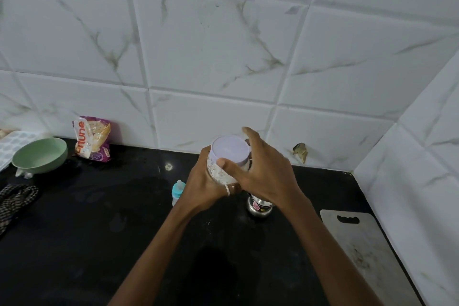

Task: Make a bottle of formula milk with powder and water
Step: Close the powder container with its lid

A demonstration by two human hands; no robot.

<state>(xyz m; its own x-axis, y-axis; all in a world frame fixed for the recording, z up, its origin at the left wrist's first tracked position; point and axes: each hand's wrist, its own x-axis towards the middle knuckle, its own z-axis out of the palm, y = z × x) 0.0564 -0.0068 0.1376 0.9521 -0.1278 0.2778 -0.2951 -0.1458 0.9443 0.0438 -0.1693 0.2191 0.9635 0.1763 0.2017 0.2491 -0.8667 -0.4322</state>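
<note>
A clear jar of white powder (215,169) with a pale lilac lid (230,150) is held up above the black counter. My left hand (202,189) grips the jar's body from the left and below. My right hand (263,171) holds the lid, thumb on its front edge and fingers round the far side. A small baby bottle with a teal collar (177,191) stands on the counter just left of my left wrist. A steel flask (258,206) stands under my right hand, mostly hidden.
Black counter (99,231) against a tiled wall. A green bowl (39,155), a snack packet (93,138) and a white tray (8,148) sit at the back left. Patterned cloth (15,200) lies at the left edge. A worn cutting board (360,253) lies right.
</note>
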